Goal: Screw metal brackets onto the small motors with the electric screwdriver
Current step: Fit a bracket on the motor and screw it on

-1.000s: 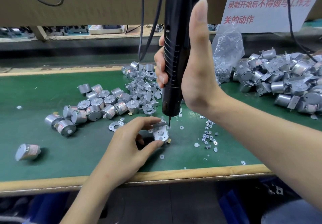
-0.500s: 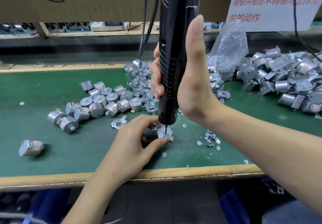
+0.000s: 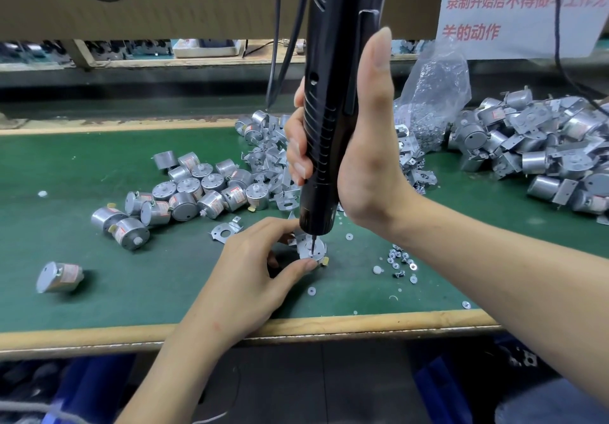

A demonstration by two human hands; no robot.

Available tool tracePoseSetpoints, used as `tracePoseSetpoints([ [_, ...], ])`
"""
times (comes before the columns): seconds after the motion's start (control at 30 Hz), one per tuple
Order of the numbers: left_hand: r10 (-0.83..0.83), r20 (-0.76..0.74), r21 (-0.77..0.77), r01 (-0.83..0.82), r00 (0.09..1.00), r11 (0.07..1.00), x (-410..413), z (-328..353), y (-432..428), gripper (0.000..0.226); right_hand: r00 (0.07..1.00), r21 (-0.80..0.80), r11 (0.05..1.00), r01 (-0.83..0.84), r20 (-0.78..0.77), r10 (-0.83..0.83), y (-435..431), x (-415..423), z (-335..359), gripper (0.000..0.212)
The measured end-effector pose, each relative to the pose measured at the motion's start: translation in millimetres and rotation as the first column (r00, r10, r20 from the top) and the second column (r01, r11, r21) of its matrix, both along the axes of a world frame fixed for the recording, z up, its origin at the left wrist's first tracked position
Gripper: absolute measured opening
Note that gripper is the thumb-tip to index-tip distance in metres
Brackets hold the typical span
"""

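**A:** What are the fingers of the left hand (image 3: 250, 268) doing?

**B:** They are curling in and pinching. The thumb is pressing the near edge of a metal bracket (image 3: 304, 249), and the forefinger is arching over its far side. The bracket is lying flat on top of the held motor (image 3: 324, 260), of which only an edge with a yellow tab is showing. Both are sitting on the green mat (image 3: 99, 292), near the front edge of the bench.

**A:** And the right hand (image 3: 369, 166)?

**B:** It is gripping the electric screwdriver (image 3: 333, 110) upright. The fingers are wrapping round the left of the black body and the thumb is lying straight up along the right. The bit (image 3: 313, 241) is pointing straight down and touching the bracket's top face.

**A:** What is lying around them?

**B:** Just left of the left hand, a loose bracket (image 3: 225, 231) is lying on the mat. Beyond it a cluster of bare motors (image 3: 197, 189) is sitting, and one lone motor (image 3: 59, 277) is lying well apart to the left. A heap of brackets (image 3: 270, 160) is sitting behind the screwdriver. To the right of the bit, small screws and washers (image 3: 400, 259) are lying scattered. Farther right, a clear plastic bag (image 3: 431, 107) is standing beside a pile of motors with brackets (image 3: 543, 156). Black cables (image 3: 280, 44) are hanging down behind, and a white sign (image 3: 520, 8) with red characters is hanging at the upper right.
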State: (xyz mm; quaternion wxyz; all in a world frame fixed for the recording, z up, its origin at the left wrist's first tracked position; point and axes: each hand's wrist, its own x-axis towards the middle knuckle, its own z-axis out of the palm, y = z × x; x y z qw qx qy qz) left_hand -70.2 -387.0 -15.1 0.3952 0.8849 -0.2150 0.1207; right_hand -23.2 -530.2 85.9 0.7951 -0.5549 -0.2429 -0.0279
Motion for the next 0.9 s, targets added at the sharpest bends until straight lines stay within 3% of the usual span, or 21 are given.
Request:
tracePoseSetpoints([
  [0.27,0.006,0.013,0.021,-0.006,1.0,1.0,-1,1,-1,0.035,1.0,-0.021,1.0,0.007,-0.03,-0.007,1,-2,-2,0.066],
  [0.4,0.024,-0.013,0.086,-0.023,1.0,0.996,-2,1,-4,0.044,1.0,-0.024,1.0,0.002,0.011,-0.002,4,-6,-3,0.083],
  [0.57,0.084,-0.059,0.083,-0.078,0.995,0.993,-2,-1,-8,0.037,0.998,-0.026,0.999,-0.019,0.063,0.021,8,-11,-3,0.106],
  [0.9,0.117,-0.054,0.101,-0.111,0.992,0.989,-4,-1,-11,0.044,0.993,-0.01,1.0,0.021,0.113,-0.02,12,-16,-4,0.103],
])
